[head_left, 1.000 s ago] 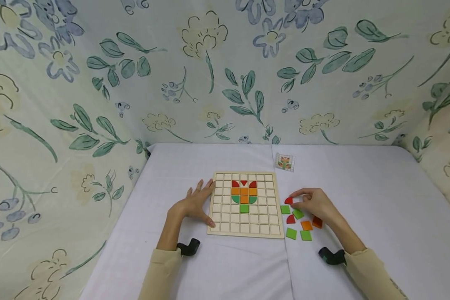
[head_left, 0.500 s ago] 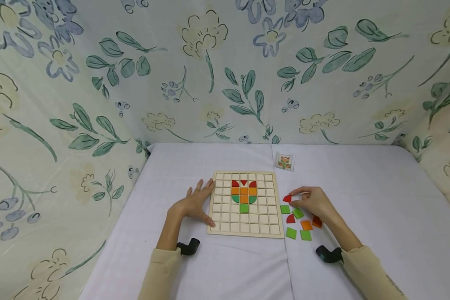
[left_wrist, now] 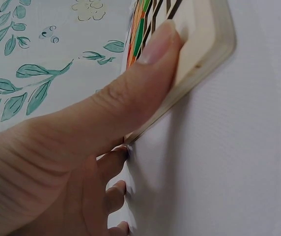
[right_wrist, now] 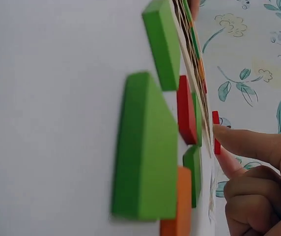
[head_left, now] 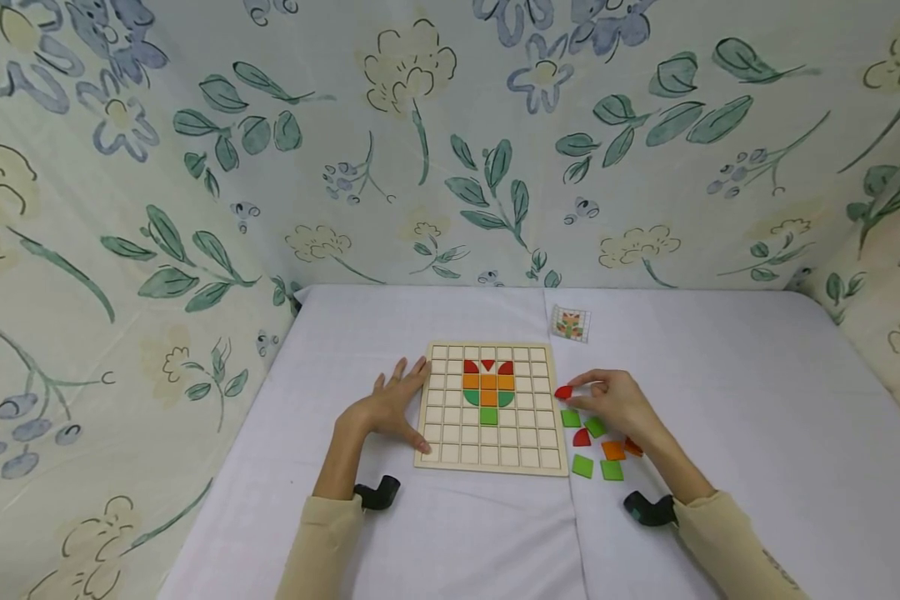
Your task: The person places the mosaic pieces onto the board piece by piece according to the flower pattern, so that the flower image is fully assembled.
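A square wooden grid board lies on the white cloth, its upper middle cells filled with red, orange and green tiles in a tulip shape. My left hand rests along the board's left edge, fingers spread and straight. In the left wrist view the thumb lies on the board's corner, with the other fingertips down at its side. Between thumb and forefinger my right hand pinches a red quarter-circle tile, raised at the board's right edge. The tile shows edge-on in the right wrist view.
Right of the board lie several loose green tiles, another red quarter-circle tile and orange tiles. A small picture card with a tulip pattern lies behind the board. A floral curtain stands at the back.
My right hand has moved left and slightly away from me, carrying the red quarter-circle tile from over the loose tiles to the board's right edge. The left hand has stayed put.
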Motion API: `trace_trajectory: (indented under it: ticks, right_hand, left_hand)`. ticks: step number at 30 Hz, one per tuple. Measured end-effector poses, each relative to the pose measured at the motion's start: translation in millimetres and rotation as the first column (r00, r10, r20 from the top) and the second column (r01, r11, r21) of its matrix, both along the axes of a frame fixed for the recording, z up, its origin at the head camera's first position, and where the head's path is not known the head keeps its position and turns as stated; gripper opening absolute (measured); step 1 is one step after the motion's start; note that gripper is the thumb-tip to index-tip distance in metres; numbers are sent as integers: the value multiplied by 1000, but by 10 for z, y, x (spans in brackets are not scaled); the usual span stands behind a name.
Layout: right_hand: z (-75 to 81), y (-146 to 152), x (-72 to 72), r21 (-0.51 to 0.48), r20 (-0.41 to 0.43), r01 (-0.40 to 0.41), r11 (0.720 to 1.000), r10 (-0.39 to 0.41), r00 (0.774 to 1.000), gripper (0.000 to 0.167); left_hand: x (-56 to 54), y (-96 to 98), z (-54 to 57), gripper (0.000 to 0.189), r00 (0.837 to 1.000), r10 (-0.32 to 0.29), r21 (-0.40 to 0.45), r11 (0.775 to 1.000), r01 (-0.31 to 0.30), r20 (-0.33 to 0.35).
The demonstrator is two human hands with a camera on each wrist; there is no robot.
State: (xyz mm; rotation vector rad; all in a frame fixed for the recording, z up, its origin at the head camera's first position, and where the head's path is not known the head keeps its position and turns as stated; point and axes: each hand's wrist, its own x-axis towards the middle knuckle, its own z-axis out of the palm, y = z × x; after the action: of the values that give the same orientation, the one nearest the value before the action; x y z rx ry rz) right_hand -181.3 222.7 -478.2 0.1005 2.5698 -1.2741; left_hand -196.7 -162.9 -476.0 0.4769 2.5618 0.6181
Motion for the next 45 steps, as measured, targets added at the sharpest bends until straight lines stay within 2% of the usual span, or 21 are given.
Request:
trace_trajectory:
  ticks: [6,9,15,24,31,45]
  right_hand:
    - [-6,-196,25,-78,-36,-59,995,57,998,38]
    - [-16,-308,41,-87,-46,-93,992,89,995,35]
    - [-66,-511,79,-108,-12,-140,984,139,990,33]
    - [-68,-677,113,-106,36,-137,985,141,989,28]
    - [-68,-692,94,-79,32,-139,987,142,989,28]
    - [-111,-701,72,-102,26,-150,983,153,988,23]
  left_hand:
    - [-3,-3,-4,142,1000,-2,-2,1000,2,-1]
    - [-4,-3,-3,142,1000,-2,-2,1000,2,-1]
    - [5,0,1,142,1000,4,-1,1000,-4,3]
    - [5,16,0,142,1000,3,-13,1000,-3,2]
    - [5,11,9,142,1000,4,-11,1000,-4,1]
    - [-6,10,8,141,1000,3,-9,1000,-3,3]
